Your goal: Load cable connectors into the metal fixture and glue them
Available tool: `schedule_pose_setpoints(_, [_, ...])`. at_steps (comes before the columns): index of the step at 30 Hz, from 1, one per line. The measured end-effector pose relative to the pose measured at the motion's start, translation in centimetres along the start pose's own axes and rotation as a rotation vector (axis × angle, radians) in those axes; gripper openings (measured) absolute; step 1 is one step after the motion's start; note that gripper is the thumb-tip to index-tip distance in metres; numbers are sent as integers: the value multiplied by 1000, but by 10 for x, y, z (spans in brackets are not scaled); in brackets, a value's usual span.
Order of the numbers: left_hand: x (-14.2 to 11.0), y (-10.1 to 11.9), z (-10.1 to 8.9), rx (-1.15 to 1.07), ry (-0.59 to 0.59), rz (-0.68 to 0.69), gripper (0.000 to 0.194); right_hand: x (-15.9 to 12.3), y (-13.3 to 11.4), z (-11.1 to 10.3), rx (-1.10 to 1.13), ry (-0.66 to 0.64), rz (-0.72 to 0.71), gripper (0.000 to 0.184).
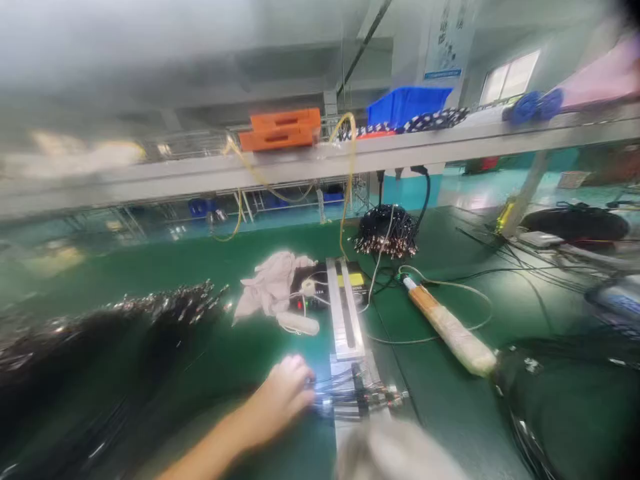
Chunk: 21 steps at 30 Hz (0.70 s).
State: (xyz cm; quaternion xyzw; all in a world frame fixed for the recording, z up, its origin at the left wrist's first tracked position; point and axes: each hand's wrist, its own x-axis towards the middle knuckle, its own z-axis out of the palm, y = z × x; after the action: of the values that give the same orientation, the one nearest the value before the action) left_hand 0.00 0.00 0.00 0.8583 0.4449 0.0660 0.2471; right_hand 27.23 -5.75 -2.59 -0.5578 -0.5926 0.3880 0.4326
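My left hand (286, 392) is bare, and its fingers are closed at the left end of a bunch of thin black cables (345, 392). These cables lie across a metal fixture (347, 313), with small metal connectors (387, 398) at their right end. Low in the head view, my right hand (397, 448) looks covered by a whitish glove. It is smeared by motion, close below the connectors, and its fingers cannot be made out. Behind the fixture sits a black box with a yellow label (357, 280).
A whitish cloth (273, 283) lies left of the box. A wrapped stick-like tool (450, 327) with a cord rests to the right. Cable heaps (165, 313) spread at left; another bundle (387, 230) stands behind. Over the green table (210, 257) runs a shelf (390, 150) with orange and blue bins.
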Motion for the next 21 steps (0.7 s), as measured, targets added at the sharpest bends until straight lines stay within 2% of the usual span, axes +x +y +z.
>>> schedule_pose_setpoints(5, [2, -5, 17, -50, -10, -54, 25, 43, 4, -4, -52, -6, 40, 58])
schedule_pose_setpoints(7, [-3, -7, 15, -107, -51, -79, 23, 49, 2, -1, -87, -11, 46, 56])
schedule_pose_setpoints(11, [-22, -14, 5, -345, -261, -235, 16, 46, -4, 4, -141, -18, 70, 48])
schedule_pose_setpoints(12, [-26, -16, 5, -349, -264, -238, 16, 43, -4, 4, -150, -26, 77, 47])
schedule_pose_setpoints(14, [-32, -18, 11, -246, -162, -151, 16, 36, -4, 5, -163, -46, 97, 44])
schedule_pose_setpoints(16, [-34, -19, 24, -119, -1, 5, 14, 27, 1, 6, -181, -51, 113, 45])
schedule_pose_setpoints(18, [-32, -15, 39, -55, 126, 153, 20, 17, 9, 5, -207, -2, 105, 47])
schedule_pose_setpoints(19, [-31, -12, 45, -46, 156, 207, 21, 13, 13, 4, -219, 41, 92, 48])
schedule_pose_setpoints(21, [-28, -4, 51, -63, 135, 242, 20, 5, 22, 1, -223, 132, 63, 47])
